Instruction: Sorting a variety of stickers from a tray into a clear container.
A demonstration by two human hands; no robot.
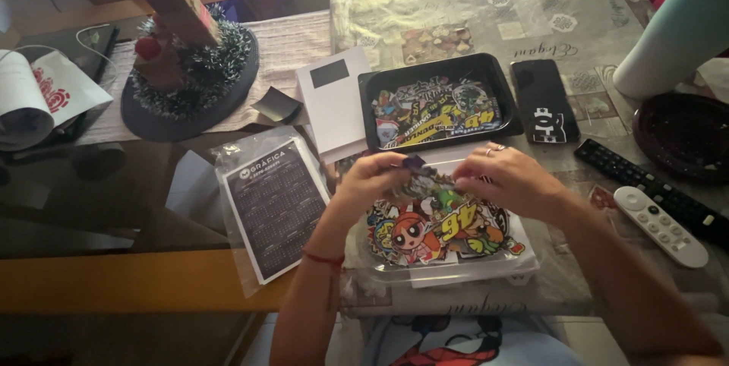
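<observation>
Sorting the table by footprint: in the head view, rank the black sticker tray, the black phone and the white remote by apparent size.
1. Black sticker tray, clearly largest.
2. Black phone.
3. White remote, though it lies nearer the camera, so its rank against the phone is unsure.

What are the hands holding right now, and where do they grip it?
Both the left hand and right hand pinch one small sticker at its opposite ends, above the sticker pile.

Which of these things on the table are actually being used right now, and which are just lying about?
In use: left hand and right hand holding one small sticker; sticker pile; black tray of stickers.

Lying about: phone, black remote, white remote, bagged calendar, tinsel ornament.
</observation>
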